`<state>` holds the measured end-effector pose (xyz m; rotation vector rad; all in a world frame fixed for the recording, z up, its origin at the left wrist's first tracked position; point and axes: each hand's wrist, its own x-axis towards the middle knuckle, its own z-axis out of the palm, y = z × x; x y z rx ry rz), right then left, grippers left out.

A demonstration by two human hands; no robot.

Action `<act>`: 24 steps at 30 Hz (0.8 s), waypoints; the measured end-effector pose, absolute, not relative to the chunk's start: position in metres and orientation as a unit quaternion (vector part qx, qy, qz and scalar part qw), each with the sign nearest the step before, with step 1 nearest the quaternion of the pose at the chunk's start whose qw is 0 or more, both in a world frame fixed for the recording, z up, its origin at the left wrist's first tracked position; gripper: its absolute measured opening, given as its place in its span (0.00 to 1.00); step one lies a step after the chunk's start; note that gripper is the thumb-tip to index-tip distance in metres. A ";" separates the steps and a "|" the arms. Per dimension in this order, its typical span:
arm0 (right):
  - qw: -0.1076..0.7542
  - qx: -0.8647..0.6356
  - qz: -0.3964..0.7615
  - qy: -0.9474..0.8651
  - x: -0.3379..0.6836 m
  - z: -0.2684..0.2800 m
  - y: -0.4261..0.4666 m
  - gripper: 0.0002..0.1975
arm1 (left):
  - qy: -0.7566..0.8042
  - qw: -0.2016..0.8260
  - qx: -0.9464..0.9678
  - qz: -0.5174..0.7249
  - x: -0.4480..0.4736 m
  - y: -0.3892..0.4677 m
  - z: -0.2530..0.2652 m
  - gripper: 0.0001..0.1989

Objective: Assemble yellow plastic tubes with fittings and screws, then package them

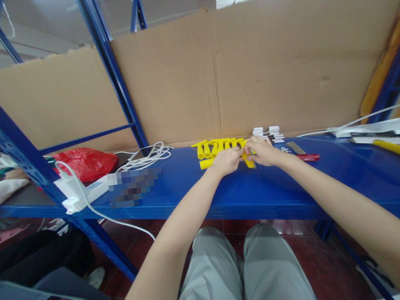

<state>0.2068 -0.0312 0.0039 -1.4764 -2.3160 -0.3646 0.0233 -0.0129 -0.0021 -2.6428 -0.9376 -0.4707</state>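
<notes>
Both my hands meet over the blue tabletop (189,183), near its middle. Between them is a yellow piece (249,162), its lower end showing below my fingers; whether it is a tube or a folded strip I cannot make out. My left hand (228,161) has its fingers bent in against the piece from the left. From the right, my right hand (262,151) closes its fingertips on the same piece. Several yellow tubes (201,152) stand in a row just behind my left hand, and one yellow tube (206,164) lies on its side left of it.
White small parts (267,133) lie behind my right hand. Right of it are a red pen-like item (308,157) and a flat metallic strip (295,147). A power strip (91,193), white cable (149,156) and red bag (86,164) sit left. Cardboard (265,62) walls the back. A co-worker's hand (15,174) shows far left.
</notes>
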 end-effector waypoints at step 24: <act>0.454 -0.478 0.437 -0.613 0.207 0.002 -0.026 0.17 | -0.379 0.110 -0.896 -0.205 0.021 -0.010 0.002 0.21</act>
